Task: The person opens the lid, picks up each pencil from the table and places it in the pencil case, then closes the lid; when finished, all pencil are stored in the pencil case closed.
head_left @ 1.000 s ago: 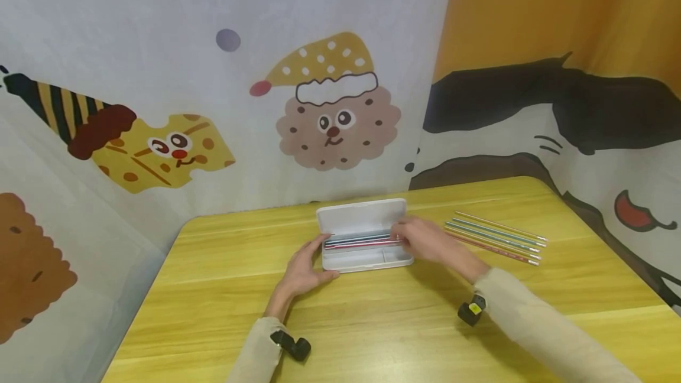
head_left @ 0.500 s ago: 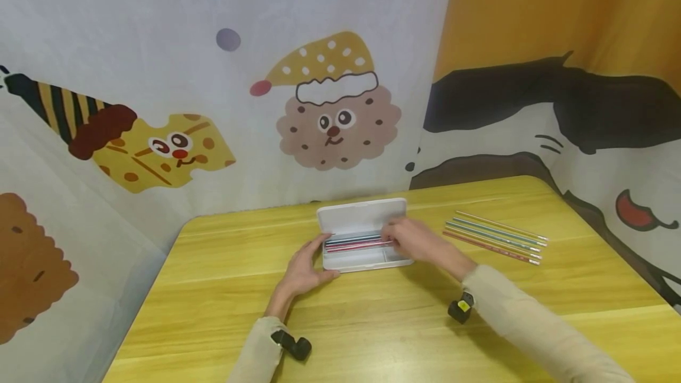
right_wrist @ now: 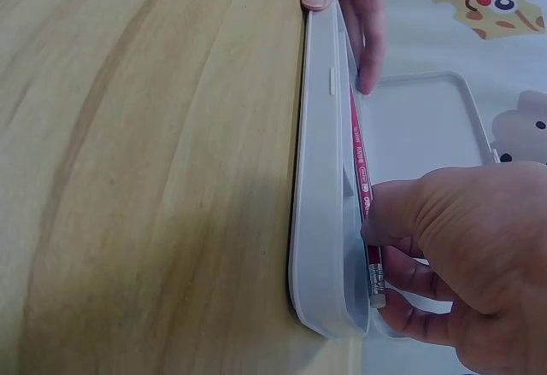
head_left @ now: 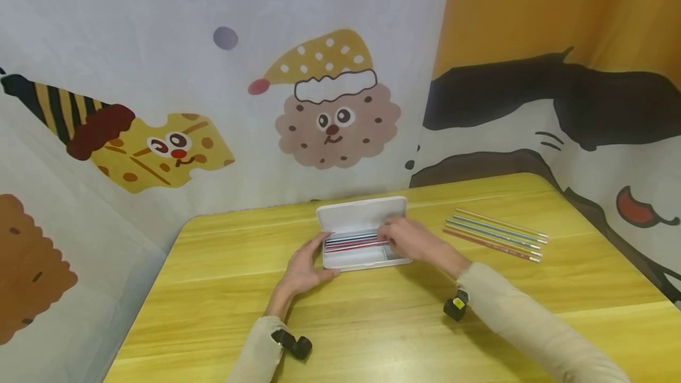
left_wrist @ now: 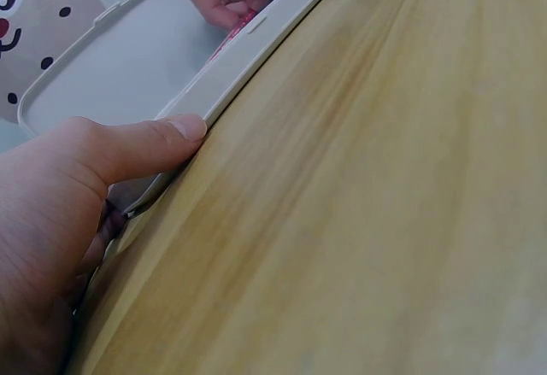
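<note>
A white pencil case [head_left: 367, 267] lies on the table with its lid [head_left: 353, 215] raised toward the wall. Several pencils [head_left: 348, 237] lie lengthwise in its rear part. My left hand [head_left: 302, 272] holds the case's left end, the thumb on the front edge and fingers round toward the back. At the right end, my right hand [head_left: 412, 240] pinches a red pencil [right_wrist: 363, 166] near its eraser end. That pencil is tilted in the right wrist view, its eraser end [right_wrist: 377, 296] at the case's rim and its far end inside. The fingers partly cover it.
To the right of the case, several striped and patterned pencils [head_left: 492, 235] lie side by side on the wooden table [head_left: 372, 330], white erasers pointing right. Behind the table hangs a cloth [head_left: 255, 152] printed with cartoon food.
My right hand has shifted a little left along the case, still pinching the red pencil. The left hand stays on the case's left end.
</note>
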`<act>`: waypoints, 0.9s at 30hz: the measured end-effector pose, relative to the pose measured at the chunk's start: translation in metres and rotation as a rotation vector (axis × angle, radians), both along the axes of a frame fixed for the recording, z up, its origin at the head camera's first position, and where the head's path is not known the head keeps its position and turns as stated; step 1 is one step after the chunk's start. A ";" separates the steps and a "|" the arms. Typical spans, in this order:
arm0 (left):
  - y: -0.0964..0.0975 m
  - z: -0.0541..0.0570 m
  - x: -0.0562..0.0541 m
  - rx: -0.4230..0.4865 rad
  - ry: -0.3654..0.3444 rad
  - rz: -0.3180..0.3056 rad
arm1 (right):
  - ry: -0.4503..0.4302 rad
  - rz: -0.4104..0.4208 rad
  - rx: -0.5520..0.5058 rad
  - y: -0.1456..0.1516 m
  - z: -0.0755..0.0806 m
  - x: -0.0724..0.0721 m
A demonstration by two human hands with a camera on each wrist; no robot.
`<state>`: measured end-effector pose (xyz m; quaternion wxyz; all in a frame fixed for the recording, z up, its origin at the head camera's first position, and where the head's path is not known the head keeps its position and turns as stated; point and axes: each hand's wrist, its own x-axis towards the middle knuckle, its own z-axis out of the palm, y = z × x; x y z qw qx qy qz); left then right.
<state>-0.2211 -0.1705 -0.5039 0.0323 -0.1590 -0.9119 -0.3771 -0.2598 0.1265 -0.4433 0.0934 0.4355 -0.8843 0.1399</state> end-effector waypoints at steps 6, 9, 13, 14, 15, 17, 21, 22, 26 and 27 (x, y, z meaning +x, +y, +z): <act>0.000 0.001 0.000 0.002 -0.006 0.003 | -0.006 0.000 -0.001 -0.003 -0.001 -0.001; 0.000 0.001 0.000 -0.004 0.001 -0.002 | -0.005 -0.004 -0.001 -0.003 -0.002 -0.003; 0.001 0.001 -0.001 -0.012 0.010 -0.003 | -0.010 0.000 -0.019 0.000 -0.003 -0.004; 0.002 0.001 -0.002 -0.014 0.011 -0.003 | -0.017 -0.003 -0.031 0.001 -0.003 -0.004; 0.002 0.001 -0.002 -0.013 0.011 -0.004 | -0.021 -0.008 -0.039 0.003 -0.003 -0.004; 0.003 0.001 -0.003 -0.011 0.007 -0.006 | -0.040 -0.026 -0.064 0.009 -0.002 -0.004; 0.005 0.002 -0.004 -0.009 0.005 -0.009 | -0.050 -0.066 -0.143 0.031 0.000 -0.001; 0.005 0.002 -0.004 -0.004 0.007 -0.010 | -0.049 -0.076 -0.169 0.039 0.000 0.001; 0.002 0.002 0.000 0.015 0.004 -0.011 | -0.001 -0.128 -0.251 0.074 -0.002 0.015; 0.001 0.001 0.002 0.016 0.001 -0.011 | 0.011 -0.145 -0.264 0.084 -0.003 0.020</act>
